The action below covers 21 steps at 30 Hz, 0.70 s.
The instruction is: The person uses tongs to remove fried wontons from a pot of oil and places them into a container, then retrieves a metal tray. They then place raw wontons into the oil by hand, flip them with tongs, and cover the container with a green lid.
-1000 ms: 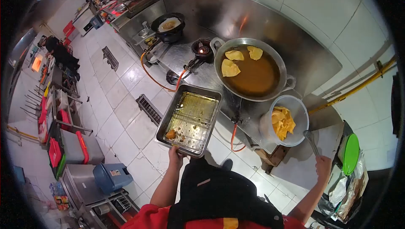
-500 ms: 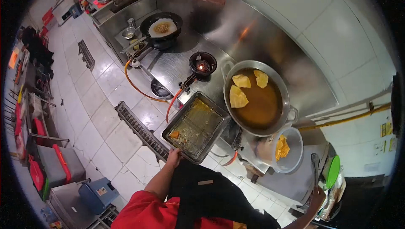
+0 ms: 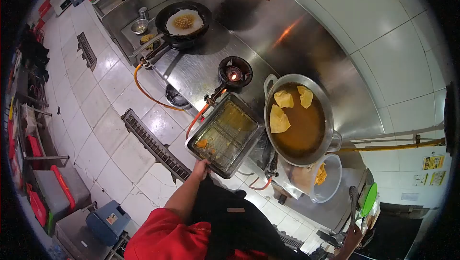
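My left hand (image 3: pixel 201 169) is closed on the near-left rim of a rectangular metal tray (image 3: pixel 239 158). Oil and a few orange-brown scraps lie in the tray. At the lower right, my right hand (image 3: pixel 353 236) grips the handle of a slotted spoon (image 3: pixel 353 197), its head pointing up beside a green lid (image 3: pixel 368 199). Right of the tray stands a large two-handled pan (image 3: pixel 328 116) of brown oil. Several pale yellow pieces (image 3: pixel 279 119) float in it. A clear plastic tub (image 3: pixel 334 183) with orange-yellow pieces (image 3: pixel 321 174) sits near the pan.
A lit gas burner (image 3: pixel 235 72) is close behind the tray. Farther left, a black wok (image 3: pixel 201 26) holds a pale sheet with brown bits. Orange gas hoses (image 3: pixel 143 92) run along the counter's front. A floor drain grate (image 3: pixel 155 143) lies to the left.
The tray has shifted a little away from me, closer to the lit burner. My right hand and the spoon sit slightly lower beside the green lid. The camera view has also shifted.
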Motion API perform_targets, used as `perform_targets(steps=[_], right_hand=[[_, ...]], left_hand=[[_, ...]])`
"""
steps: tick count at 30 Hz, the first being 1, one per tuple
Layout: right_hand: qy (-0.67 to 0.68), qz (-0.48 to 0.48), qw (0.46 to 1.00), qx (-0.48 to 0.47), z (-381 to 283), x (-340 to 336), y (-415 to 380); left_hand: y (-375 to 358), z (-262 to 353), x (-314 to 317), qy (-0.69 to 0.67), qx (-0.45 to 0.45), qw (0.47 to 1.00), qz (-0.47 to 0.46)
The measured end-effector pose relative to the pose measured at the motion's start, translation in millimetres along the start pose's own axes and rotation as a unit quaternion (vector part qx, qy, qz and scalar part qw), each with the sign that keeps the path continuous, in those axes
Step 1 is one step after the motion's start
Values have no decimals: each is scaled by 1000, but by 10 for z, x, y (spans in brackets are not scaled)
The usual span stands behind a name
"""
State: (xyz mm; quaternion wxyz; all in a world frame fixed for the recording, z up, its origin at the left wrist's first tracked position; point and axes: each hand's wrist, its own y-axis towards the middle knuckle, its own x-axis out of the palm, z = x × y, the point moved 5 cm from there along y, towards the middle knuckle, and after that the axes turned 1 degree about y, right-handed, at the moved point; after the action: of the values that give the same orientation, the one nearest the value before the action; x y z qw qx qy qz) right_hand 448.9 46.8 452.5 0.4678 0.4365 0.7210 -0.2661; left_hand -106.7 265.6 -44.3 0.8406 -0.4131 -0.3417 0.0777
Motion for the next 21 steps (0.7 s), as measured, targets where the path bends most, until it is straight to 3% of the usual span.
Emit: perform_targets(steps=[8,10,13,16,19,21], right_hand=[[-50,49,997,-36,97,15,26],[-48,69,993,-85,263,-1,96],[5,28,999,-15,392,31,95],[-6,15,1000,-19,171,42,-37],[-8,27,999,-24,568,31,106],[-29,45,997,-55,488,16,29]], left_hand=[[288,377,-100,82,-14,996,15],[298,465,-93,66,11,997,44],[547,348,-276,85,21,994,59],[448,404,-191,62,32,996,54],[455,422,-164,54,64,995,53],[267,535,-16,40,66,995,60]])
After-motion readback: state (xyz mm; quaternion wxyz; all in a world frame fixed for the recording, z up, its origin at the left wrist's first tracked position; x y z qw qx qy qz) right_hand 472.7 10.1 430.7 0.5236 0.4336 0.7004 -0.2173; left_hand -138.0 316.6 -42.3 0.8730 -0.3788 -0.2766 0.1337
